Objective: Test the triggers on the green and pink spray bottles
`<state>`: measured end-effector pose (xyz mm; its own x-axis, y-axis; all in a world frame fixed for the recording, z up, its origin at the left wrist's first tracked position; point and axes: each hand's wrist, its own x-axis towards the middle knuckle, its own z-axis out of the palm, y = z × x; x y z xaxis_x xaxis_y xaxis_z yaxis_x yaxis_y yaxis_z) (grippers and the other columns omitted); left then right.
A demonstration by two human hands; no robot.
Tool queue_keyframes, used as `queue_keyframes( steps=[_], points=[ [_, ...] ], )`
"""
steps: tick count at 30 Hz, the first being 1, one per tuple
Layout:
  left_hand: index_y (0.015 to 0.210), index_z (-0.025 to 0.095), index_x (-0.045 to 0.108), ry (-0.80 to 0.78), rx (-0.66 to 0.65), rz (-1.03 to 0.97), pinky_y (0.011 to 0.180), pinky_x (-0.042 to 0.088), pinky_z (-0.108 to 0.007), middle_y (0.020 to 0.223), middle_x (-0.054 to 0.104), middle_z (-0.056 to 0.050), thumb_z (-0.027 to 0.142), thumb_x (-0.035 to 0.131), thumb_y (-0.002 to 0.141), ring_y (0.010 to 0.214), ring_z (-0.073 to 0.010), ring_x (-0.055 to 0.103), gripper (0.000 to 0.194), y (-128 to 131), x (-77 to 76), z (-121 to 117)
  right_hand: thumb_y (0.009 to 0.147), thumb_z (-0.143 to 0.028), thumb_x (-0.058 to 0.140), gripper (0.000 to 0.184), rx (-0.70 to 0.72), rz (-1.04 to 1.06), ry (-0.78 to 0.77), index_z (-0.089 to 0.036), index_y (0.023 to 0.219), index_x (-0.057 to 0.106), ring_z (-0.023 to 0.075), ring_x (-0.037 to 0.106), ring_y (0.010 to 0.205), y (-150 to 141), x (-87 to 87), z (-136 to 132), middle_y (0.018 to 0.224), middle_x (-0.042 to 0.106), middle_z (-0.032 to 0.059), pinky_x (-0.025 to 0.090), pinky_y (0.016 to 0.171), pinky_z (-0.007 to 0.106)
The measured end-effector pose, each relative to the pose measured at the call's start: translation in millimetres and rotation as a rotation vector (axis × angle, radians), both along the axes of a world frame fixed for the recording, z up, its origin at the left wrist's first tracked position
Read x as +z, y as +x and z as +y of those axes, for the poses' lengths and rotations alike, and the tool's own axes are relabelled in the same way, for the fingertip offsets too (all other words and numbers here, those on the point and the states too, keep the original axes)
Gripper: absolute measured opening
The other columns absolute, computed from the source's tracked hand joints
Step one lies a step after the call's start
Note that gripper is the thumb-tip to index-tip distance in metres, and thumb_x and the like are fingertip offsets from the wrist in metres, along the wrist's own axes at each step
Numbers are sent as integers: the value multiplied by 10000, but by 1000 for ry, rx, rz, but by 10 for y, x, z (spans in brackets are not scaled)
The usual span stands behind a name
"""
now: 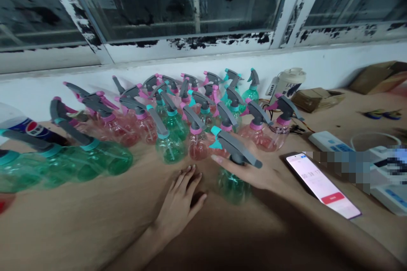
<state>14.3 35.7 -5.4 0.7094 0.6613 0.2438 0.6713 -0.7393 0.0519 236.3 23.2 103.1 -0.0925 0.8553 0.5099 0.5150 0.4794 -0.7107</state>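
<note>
My right hand (254, 171) is wrapped round the neck of a green spray bottle (234, 186) with a grey and teal trigger head. The bottle is upright, near the front of the group, and the fingers behind it are partly hidden. Flat on the table, with fingers stretched out, lies my left hand (182, 197), holding nothing. Just beyond it stand a pink spray bottle (199, 144) and another green spray bottle (171, 148).
Several more pink and green spray bottles (104, 159) stand along the wall and to the left. A phone (324, 184) lies at right, near white power strips (330, 142). Behind are a paper cup (291, 82) and cardboard boxes (318, 98). A Pepsi bottle (34, 129) lies far left.
</note>
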Motion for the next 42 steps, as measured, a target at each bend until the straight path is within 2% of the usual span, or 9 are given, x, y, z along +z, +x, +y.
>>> queue_keyframes(
  steps=[6,9,13,19,24,29,34,37,42],
  points=[
    [1283,125,479,-17,-6,12,1019,384,-497,1396,429,-164,399,477,910,1286,-301,398,463,8,16,-2,775,-262,616,207,-90,44,-25,-251,696,425,125,453,482,-19,-30,-8,529,402,-66,420,496,283],
    [1290,127,470,-3,-12,1,1035,368,-492,1400,424,-158,397,470,915,1294,-290,387,462,2,2,2,781,-288,606,186,-102,80,-38,-251,701,442,135,472,508,1,-64,-1,573,461,-46,437,515,295],
    [1291,128,470,16,-15,2,1030,374,-489,1399,425,-156,405,473,913,1291,-288,389,468,-6,-10,4,774,-242,578,54,-86,146,-49,-260,787,529,155,514,558,27,-33,-8,652,532,-18,468,552,310],
    [1292,126,471,5,-12,6,1012,391,-497,1396,427,-161,411,469,912,1280,-301,404,475,-3,10,0,796,-288,566,130,-53,182,-97,-298,921,602,197,583,603,64,118,-84,547,528,-32,496,569,332],
    [1294,143,466,6,-9,0,1020,382,-494,1396,429,-150,416,464,913,1282,-294,402,469,-3,-9,2,806,-388,582,102,-60,185,-2,-296,851,582,168,567,537,78,47,-78,583,552,-37,501,533,317],
    [1277,149,468,-17,-12,-34,1017,382,-499,1390,425,-151,398,476,912,1274,-300,405,442,-8,2,11,813,-302,569,56,-41,161,53,-270,778,539,146,588,572,61,2,-71,700,599,-23,501,541,291],
    [1241,186,457,-111,-44,-197,995,412,-460,1323,473,-121,337,457,925,1211,-257,468,351,-8,109,-62,807,-280,585,56,21,60,65,-253,819,537,162,598,656,-2,-45,-101,723,585,-11,490,602,312],
    [1288,205,391,-185,-86,-281,977,434,-439,1276,503,-113,355,479,906,1183,-249,491,420,18,177,-180,795,-302,604,115,67,39,42,-257,868,527,170,602,705,-92,-136,-131,763,586,-3,498,630,321],
    [1366,205,259,-182,-29,-384,921,482,-465,1254,505,-151,525,560,814,1157,-303,509,706,36,255,-436,775,-270,611,236,132,74,97,-242,993,525,168,606,699,-336,-250,-223,770,598,-7,512,647,327]
  ],
)
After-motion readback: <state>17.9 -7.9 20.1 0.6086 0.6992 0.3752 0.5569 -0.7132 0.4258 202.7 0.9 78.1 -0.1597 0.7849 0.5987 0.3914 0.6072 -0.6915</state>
